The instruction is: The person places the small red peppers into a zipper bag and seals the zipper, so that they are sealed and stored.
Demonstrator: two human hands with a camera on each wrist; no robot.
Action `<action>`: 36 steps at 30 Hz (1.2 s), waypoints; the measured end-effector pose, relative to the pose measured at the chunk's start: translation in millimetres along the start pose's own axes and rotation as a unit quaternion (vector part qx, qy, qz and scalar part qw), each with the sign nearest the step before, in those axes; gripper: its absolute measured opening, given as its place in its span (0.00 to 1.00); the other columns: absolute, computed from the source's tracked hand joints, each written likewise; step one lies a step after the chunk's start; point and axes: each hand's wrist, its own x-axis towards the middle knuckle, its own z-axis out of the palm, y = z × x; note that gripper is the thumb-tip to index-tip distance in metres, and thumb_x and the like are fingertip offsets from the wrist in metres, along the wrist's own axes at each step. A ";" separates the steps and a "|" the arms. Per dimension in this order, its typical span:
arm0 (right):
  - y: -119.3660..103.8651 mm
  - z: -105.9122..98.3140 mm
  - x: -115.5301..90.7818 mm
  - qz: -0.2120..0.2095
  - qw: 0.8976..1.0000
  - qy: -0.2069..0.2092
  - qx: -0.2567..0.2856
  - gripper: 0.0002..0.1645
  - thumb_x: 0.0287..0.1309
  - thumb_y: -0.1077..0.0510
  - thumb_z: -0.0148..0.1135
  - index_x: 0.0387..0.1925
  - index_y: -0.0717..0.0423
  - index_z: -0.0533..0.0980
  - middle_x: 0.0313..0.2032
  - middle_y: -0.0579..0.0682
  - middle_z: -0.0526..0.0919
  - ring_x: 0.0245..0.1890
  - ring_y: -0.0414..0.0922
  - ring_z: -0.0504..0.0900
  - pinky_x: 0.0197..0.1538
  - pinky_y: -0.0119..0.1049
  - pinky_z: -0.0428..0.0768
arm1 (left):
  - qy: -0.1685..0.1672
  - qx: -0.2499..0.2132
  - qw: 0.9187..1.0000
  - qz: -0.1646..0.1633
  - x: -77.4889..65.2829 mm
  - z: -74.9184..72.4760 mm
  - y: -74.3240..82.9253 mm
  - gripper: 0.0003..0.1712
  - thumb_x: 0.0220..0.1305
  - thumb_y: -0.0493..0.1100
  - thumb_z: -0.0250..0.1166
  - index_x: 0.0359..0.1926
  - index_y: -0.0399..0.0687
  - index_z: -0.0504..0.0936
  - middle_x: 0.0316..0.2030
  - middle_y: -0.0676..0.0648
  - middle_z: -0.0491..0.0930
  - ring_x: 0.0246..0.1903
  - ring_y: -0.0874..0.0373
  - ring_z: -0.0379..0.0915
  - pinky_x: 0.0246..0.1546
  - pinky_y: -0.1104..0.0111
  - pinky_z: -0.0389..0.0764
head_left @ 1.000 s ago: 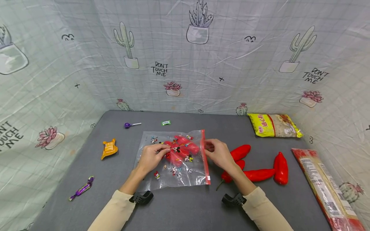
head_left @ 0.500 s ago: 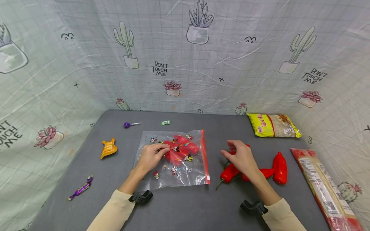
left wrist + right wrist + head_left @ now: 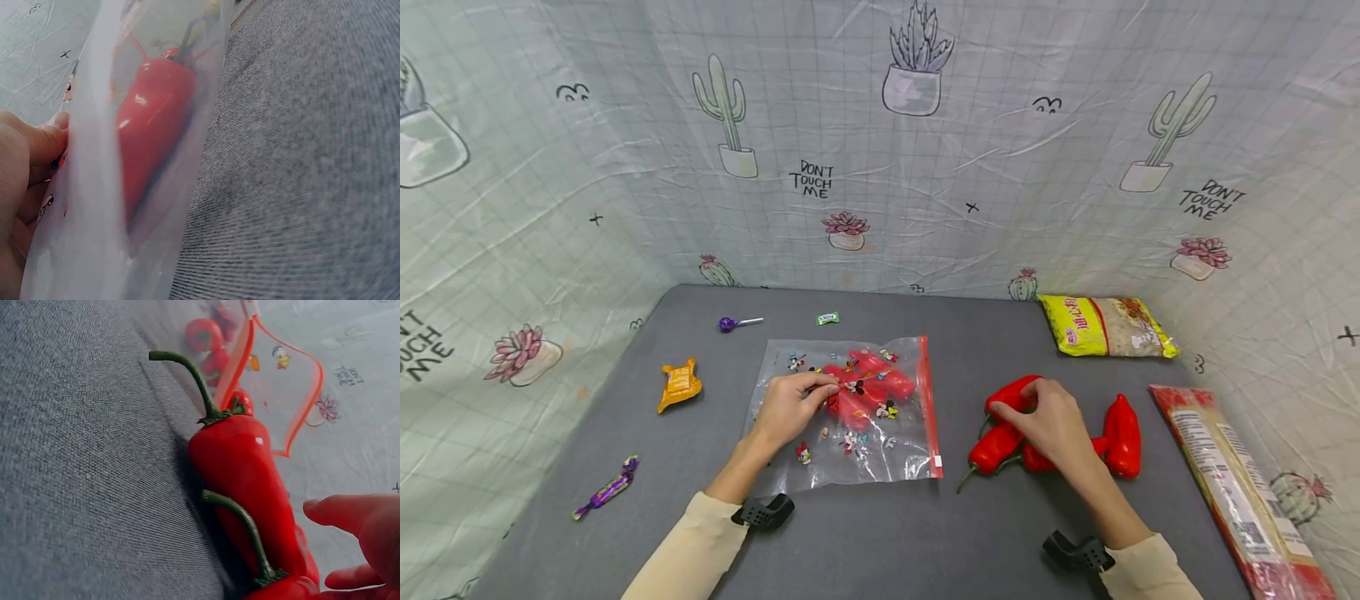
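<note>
One bag [image 3: 880, 467] with red peppers [image 3: 887, 382] inside, which the left hand [image 3: 786, 412] pinches; right of the bag, loose peppers [image 3: 994, 450], the right hand [image 3: 1056, 425] at the far pepper [image 3: 1009, 392], thumb and fingers apart; apparent step, fetching another; next move calls for grasping it.

A pale, wrinkled cloth [image 3: 1037, 208] closes the space on 3 sides: at the back, on the left and on the right. It carries a faint grid and drawings of potted plants [image 3: 917, 87], with 2 tall cacti [image 3: 721, 92] among them. Dark lettering [image 3: 811, 178] on it reads "DON'T TOUCH ME". The grey table [image 3: 880, 542] reaches to the back cloth, and its surface shows a fine woven texture. The light is soft; the left side looks slightly greenish.
</note>
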 end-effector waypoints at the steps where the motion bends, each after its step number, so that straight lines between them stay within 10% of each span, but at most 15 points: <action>1: -0.3 1.8 0.9 0.002 1.000 -0.002 -0.003 0.35 0.47 0.32 0.64 0.39 0.60 0.74 0.35 0.55 0.78 0.35 0.48 0.74 0.36 0.40 0.75 | 0.000 0.001 1.000 0.000 -0.2 0.0 -0.4 0.04 0.55 0.45 0.69 0.33 0.53 0.87 0.33 0.55 0.87 0.33 0.64 0.82 0.33 0.69 0.82; 19: 4.6 28.9 35.6 0.089 0.995 0.025 -0.029 0.47 0.39 0.17 0.53 0.28 0.58 0.64 0.23 0.54 0.69 0.23 0.48 0.72 0.24 0.33 0.66 | -0.010 -0.009 1.000 -0.008 -0.9 1.8 0.1 0.05 0.56 0.46 0.68 0.34 0.54 0.87 0.32 0.55 0.87 0.32 0.66 0.82 0.34 0.70 0.82; 36: -1.5 32.8 46.3 0.045 0.999 0.002 0.018 0.25 0.55 0.47 0.58 0.45 0.63 0.70 0.33 0.57 0.76 0.30 0.50 0.74 0.29 0.36 0.72 | -0.009 0.003 1.000 -0.021 -1.5 -0.2 -2.0 0.04 0.56 0.46 0.68 0.34 0.55 0.87 0.33 0.56 0.87 0.36 0.66 0.82 0.37 0.68 0.83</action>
